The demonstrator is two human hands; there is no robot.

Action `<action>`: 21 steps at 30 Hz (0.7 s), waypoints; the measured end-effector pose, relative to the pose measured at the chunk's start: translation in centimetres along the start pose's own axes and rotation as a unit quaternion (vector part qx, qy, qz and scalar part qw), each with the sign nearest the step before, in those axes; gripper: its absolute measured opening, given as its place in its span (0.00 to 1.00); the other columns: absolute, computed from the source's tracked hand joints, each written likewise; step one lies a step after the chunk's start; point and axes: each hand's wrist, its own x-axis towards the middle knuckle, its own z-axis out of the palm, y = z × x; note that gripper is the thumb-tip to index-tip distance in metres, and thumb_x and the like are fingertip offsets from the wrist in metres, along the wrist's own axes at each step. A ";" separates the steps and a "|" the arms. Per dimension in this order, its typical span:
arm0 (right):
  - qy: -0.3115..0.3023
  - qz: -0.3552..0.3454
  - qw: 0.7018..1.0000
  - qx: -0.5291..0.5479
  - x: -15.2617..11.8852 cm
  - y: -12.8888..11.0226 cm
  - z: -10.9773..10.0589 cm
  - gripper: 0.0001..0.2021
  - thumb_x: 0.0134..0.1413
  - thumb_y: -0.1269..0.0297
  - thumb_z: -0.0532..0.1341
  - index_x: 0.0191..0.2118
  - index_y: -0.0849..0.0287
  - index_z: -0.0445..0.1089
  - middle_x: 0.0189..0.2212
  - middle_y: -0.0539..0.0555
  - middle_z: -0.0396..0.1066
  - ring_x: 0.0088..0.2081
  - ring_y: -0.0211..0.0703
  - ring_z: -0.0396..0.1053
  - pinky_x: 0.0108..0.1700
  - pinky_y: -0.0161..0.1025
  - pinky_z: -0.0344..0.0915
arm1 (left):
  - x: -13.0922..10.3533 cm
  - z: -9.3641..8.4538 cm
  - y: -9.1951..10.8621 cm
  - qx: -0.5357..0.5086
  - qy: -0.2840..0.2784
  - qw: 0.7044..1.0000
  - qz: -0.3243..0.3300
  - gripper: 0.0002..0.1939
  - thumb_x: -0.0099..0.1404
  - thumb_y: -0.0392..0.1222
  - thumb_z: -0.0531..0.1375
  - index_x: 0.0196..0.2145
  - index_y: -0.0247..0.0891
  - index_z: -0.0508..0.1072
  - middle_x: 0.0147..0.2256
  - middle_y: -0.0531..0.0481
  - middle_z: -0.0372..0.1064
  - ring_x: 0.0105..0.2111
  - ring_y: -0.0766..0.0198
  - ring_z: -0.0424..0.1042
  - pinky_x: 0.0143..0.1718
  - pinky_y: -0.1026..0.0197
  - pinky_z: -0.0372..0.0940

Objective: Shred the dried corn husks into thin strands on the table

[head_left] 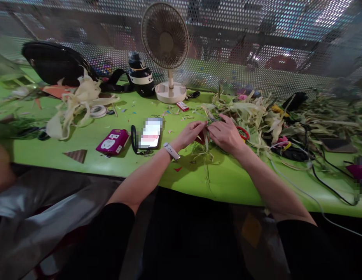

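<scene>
Above the green table [169,171], my left hand [191,134] and my right hand [226,134] meet with fingertips pinched together. Between them is a small bundle of pale green leaf strips [207,144], with thin strands hanging toward the table. Something dark red shows under the fingers, partly hidden. Red scissor handles [242,133] lie beside my right hand. A heap of dried husks and leaves [250,111] spreads behind and to the right of my right hand.
A phone [151,133], a magenta case [112,142], a fan [170,91] and a black bottle [141,79] stand or lie left of my hands. Cables [294,182] cross the right side. More husks [78,103] and a person's leg [52,198] are at left.
</scene>
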 end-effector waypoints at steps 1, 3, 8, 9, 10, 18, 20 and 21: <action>-0.001 -0.004 1.000 -0.005 0.0 0.0 0.0 0.17 0.66 0.68 0.47 0.38 0.58 0.74 0.33 0.57 0.75 0.37 0.46 0.70 0.59 0.54 0.58 | 0.1 0.0 0.0 -0.002 0.005 1.000 -0.007 0.16 0.71 0.48 0.52 0.29 0.35 0.62 0.22 0.55 0.64 0.22 0.71 0.68 0.25 0.67 0.69; -0.002 -0.007 1.000 -0.007 0.0 -0.1 0.0 0.16 0.65 0.68 0.48 0.39 0.57 0.74 0.33 0.56 0.75 0.37 0.46 0.70 0.59 0.54 0.58 | 0.2 0.0 -0.1 -0.005 0.008 1.000 -0.017 0.14 0.71 0.45 0.53 0.29 0.35 0.62 0.21 0.55 0.64 0.21 0.72 0.68 0.25 0.68 0.68; 0.016 0.009 0.999 0.035 -0.1 0.2 0.2 0.14 0.63 0.68 0.51 0.41 0.56 0.75 0.35 0.55 0.77 0.38 0.46 0.72 0.59 0.56 0.58 | 0.2 -0.1 0.1 -0.005 0.001 1.000 -0.020 0.12 0.71 0.41 0.51 0.30 0.35 0.62 0.22 0.55 0.65 0.21 0.72 0.69 0.25 0.67 0.68; 0.026 0.016 0.998 0.053 -0.1 0.3 0.3 0.13 0.62 0.67 0.52 0.41 0.56 0.75 0.36 0.55 0.77 0.38 0.46 0.73 0.60 0.56 0.58 | 0.1 -0.1 0.1 -0.002 -0.003 1.000 -0.019 0.11 0.71 0.41 0.51 0.30 0.36 0.62 0.22 0.55 0.65 0.22 0.71 0.69 0.25 0.67 0.68; 0.040 0.025 0.996 0.075 -0.1 0.4 0.3 0.13 0.61 0.67 0.53 0.40 0.56 0.76 0.36 0.55 0.78 0.38 0.46 0.73 0.59 0.56 0.59 | 0.2 -0.2 0.1 0.003 -0.008 1.000 -0.017 0.11 0.72 0.41 0.51 0.30 0.36 0.62 0.22 0.55 0.65 0.22 0.71 0.69 0.24 0.67 0.68; 0.040 0.126 0.951 0.280 0.1 1.3 0.0 0.11 0.57 0.64 0.58 0.37 0.58 0.79 0.34 0.56 0.79 0.35 0.45 0.76 0.40 0.42 0.70 | 0.7 -0.8 -0.7 0.072 -0.075 0.994 0.044 0.10 0.70 0.43 0.54 0.32 0.36 0.61 0.25 0.55 0.66 0.24 0.74 0.70 0.23 0.72 0.66; 0.029 0.122 0.951 0.282 0.1 1.4 -0.1 0.11 0.57 0.64 0.58 0.37 0.57 0.79 0.34 0.56 0.79 0.35 0.45 0.76 0.40 0.42 0.70 | 0.8 -0.8 -0.8 0.081 -0.075 0.993 0.050 0.10 0.70 0.43 0.54 0.33 0.36 0.61 0.26 0.55 0.66 0.24 0.74 0.70 0.23 0.72 0.66; 0.027 0.117 0.954 0.276 0.1 1.4 -0.2 0.11 0.57 0.64 0.58 0.37 0.57 0.79 0.33 0.56 0.79 0.35 0.45 0.75 0.41 0.42 0.70 | 0.8 -0.8 -0.8 0.084 -0.073 0.993 0.049 0.09 0.70 0.42 0.53 0.33 0.36 0.61 0.26 0.55 0.66 0.24 0.74 0.69 0.23 0.71 0.66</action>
